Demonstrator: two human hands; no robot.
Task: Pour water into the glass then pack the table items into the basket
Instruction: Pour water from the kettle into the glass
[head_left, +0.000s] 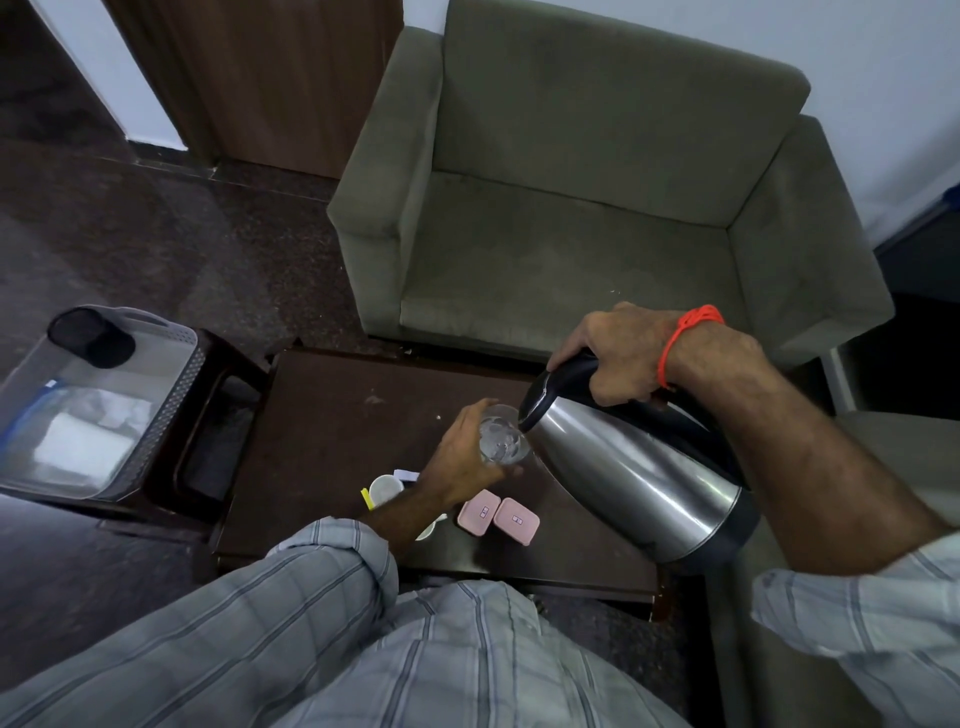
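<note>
A grey-green armchair (597, 208) stands on the dark speckled floor (156, 249), its seat bare, its back against a white wall (883, 78). A brown wooden door (260, 78) stands at the floor's far edge, left of the armchair, beside a strip of the same wall.

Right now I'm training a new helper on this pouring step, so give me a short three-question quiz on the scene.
1. True or false: the kettle is tilted, spout at the glass.
2. Which hand holds the glass? A) left hand B) right hand
3. What colour are the two small boxes on the table?

Key: 1 true; 2 A; 3 pink.
</note>
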